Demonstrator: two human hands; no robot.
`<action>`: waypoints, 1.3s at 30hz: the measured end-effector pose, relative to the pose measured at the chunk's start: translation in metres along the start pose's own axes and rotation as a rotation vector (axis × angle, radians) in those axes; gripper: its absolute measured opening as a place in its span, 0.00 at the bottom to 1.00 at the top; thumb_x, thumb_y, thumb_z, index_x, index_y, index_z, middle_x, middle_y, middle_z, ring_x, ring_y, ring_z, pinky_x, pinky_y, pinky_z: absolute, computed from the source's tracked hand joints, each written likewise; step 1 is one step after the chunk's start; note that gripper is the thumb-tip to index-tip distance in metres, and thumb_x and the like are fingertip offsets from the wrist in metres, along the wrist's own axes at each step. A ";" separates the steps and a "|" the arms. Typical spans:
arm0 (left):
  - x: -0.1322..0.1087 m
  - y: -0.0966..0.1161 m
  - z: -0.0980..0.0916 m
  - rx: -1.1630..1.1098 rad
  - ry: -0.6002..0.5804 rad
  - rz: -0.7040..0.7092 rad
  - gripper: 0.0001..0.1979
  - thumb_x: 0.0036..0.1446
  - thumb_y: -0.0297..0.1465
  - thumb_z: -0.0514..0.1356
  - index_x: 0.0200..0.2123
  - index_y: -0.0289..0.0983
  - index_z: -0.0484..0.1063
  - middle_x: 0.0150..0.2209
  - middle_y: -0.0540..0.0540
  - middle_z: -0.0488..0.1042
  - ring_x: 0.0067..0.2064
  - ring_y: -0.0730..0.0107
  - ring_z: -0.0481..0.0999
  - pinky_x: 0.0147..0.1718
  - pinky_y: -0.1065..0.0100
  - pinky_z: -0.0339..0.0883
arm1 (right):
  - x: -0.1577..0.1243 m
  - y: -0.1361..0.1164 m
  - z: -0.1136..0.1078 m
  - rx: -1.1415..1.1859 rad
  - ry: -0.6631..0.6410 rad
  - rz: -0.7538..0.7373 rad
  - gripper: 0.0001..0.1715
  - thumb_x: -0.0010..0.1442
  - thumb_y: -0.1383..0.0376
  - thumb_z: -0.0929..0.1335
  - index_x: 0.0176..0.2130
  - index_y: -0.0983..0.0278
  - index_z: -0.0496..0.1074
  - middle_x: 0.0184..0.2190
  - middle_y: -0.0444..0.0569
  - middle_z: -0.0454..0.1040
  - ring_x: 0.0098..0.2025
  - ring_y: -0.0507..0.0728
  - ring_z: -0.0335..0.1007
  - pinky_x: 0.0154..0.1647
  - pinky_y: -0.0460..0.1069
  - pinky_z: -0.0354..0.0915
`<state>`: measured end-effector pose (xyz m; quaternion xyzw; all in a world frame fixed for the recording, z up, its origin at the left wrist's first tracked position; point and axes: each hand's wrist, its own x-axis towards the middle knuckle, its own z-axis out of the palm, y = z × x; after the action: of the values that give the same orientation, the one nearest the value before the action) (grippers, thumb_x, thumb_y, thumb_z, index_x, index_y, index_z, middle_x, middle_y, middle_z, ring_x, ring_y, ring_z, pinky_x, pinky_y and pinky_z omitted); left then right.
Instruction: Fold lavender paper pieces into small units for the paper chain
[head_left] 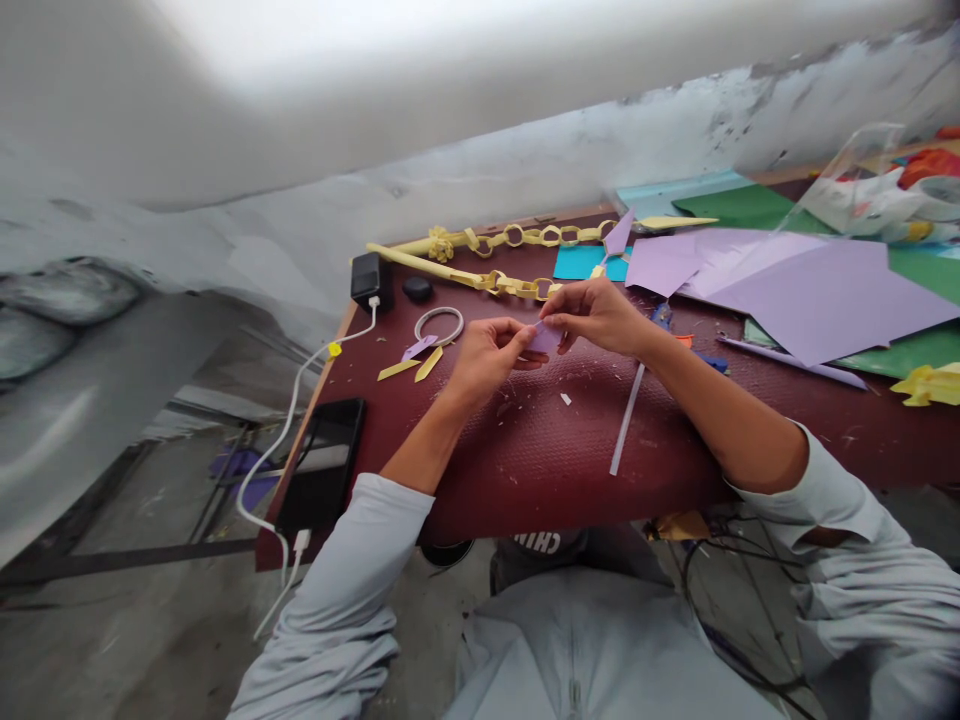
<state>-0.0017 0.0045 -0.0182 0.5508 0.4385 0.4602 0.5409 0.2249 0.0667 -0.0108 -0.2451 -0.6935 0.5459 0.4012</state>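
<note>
Between my two hands is a small piece of purple paper (547, 338), held above the table. My left hand (491, 352) is closed on its left side, thumb on top. The fingers of my right hand (596, 312) pinch its upper right edge. Behind my hands lies a yellow paper chain (517, 287), with another yellow chain (559, 236) farther back. A narrow purple paper strip (628, 420) lies just right of my hands. Left of my left hand are a roll of tape (439, 326) and yellow paper scraps (428, 365).
The dark red table (540, 470) carries purple sheets (817, 290) and green sheets (757, 207) at the right. A phone (321, 465) on a white cable (289, 420) lies along the left edge, near a black power bank (367, 278). A wall (480, 180) stands behind.
</note>
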 end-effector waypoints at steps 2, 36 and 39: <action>0.000 -0.001 -0.001 -0.013 -0.006 -0.004 0.28 0.58 0.54 0.80 0.39 0.34 0.82 0.36 0.41 0.87 0.35 0.61 0.90 0.41 0.60 0.89 | 0.000 0.001 -0.001 0.007 -0.009 -0.001 0.27 0.62 0.49 0.85 0.43 0.68 0.82 0.33 0.48 0.83 0.29 0.52 0.81 0.31 0.48 0.85; 0.005 -0.003 -0.011 -0.014 -0.022 -0.005 0.25 0.58 0.51 0.81 0.38 0.34 0.83 0.35 0.41 0.87 0.34 0.64 0.89 0.38 0.65 0.86 | -0.004 -0.016 -0.037 -0.079 0.118 0.030 0.28 0.65 0.46 0.84 0.40 0.67 0.81 0.31 0.52 0.85 0.26 0.52 0.81 0.29 0.46 0.83; 0.006 0.000 -0.013 -0.037 0.012 -0.014 0.25 0.58 0.50 0.81 0.39 0.35 0.83 0.35 0.41 0.87 0.34 0.65 0.89 0.37 0.66 0.85 | -0.007 -0.021 -0.036 -0.107 0.102 -0.014 0.24 0.64 0.51 0.85 0.49 0.64 0.83 0.39 0.50 0.86 0.31 0.53 0.83 0.32 0.47 0.84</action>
<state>-0.0135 0.0132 -0.0181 0.5347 0.4370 0.4677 0.5517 0.2608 0.0753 0.0103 -0.2886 -0.7021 0.4922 0.4261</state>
